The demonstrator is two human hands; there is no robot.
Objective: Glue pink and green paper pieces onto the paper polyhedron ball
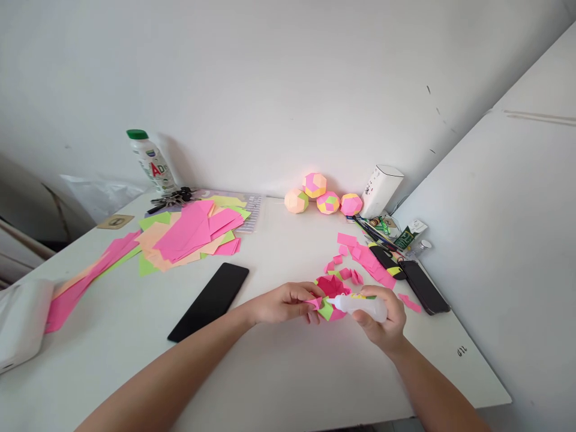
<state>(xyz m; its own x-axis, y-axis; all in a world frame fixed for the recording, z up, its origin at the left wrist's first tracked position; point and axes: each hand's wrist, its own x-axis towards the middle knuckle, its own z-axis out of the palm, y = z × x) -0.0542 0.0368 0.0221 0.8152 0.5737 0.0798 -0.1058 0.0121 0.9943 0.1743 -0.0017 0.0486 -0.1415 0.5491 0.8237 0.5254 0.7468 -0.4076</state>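
Observation:
My left hand (292, 302) pinches the near-left edge of a partly built paper ball (332, 287), pink and green and open at the top. In my right hand (386, 315) lies a white glue bottle (363, 306), tilted sideways with its nozzle pointing left. The nozzle tip is at a green piece of the ball, close to my left fingertips; whether it touches cannot be made out. Small folded pink paper pieces (352, 275) lie just behind the ball. Flat pink paper strips (371, 264) are spread to the right of them.
Several finished paper balls (315, 185) sit by the wall. Left are stacked coloured papers (189, 231), a black slab (209, 302), keys (177, 197) and a white bottle (155, 165). Right are a utility knife (387, 261), a phone (425, 287) and a white carton (381, 192) near the side wall.

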